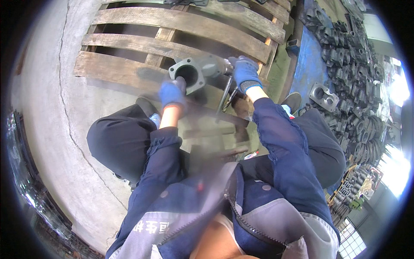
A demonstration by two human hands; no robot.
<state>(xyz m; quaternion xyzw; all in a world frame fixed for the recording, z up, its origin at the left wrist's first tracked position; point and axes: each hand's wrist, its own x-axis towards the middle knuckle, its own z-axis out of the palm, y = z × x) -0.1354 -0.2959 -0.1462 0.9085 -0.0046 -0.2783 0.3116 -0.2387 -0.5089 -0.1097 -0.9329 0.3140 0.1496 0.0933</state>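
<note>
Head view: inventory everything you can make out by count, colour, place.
wooden pallet: one, brown, top
flanged casting: one, grey, upper centre
metal rod: one at least, grey, below casting
metal pieces: several, dark, pallet's far edge
blue surface: one, blue, right
parts pile: uncountable, dark, far right
concrete floor: one, pale grey, left
jacket: one, navy and grey, bottom
trousers: one, black, both sides
shoes: two, dark, near knees
left hand: one, blue glove, casting's flange
right hand: one, blue glove, casting's other end

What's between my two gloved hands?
In the head view, a grey metal casting with a round opening lies between your left hand and right hand, with a metal rod near the right one.
</note>
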